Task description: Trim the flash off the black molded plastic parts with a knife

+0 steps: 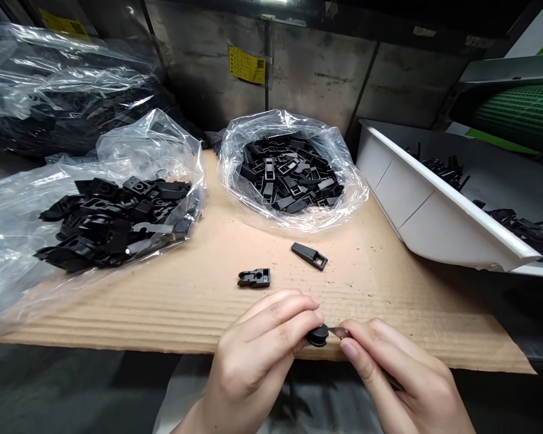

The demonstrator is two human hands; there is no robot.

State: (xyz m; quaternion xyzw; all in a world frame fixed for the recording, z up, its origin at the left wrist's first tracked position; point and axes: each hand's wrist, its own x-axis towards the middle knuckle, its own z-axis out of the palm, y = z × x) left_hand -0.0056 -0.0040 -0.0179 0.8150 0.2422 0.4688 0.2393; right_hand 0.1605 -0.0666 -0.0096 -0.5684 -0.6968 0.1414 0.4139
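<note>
My left hand (pixel 265 349) is closed around a black plastic part (pixel 317 336), whose rounded, grooved end sticks out past the fingertips. Pinched between thumb and fingers of my right hand (pixel 398 367) is a small knife blade (pixel 339 332). Its pointed metal tip meets the edge of the rounded end; any handle is mostly hidden in the palm. Just beyond my hands, a black clip-like piece (pixel 254 278) and a tapered black piece with a square opening (pixel 309 256) lie apart on the cardboard (pixel 172 307).
Black parts fill an open plastic bag (pixel 294 220) at the back middle, and another clear bag (pixel 9 205) at left. More bagged parts are stacked behind it. A white bin (pixel 434 223) with black pieces stands at right. The cardboard's front edge runs beneath my hands.
</note>
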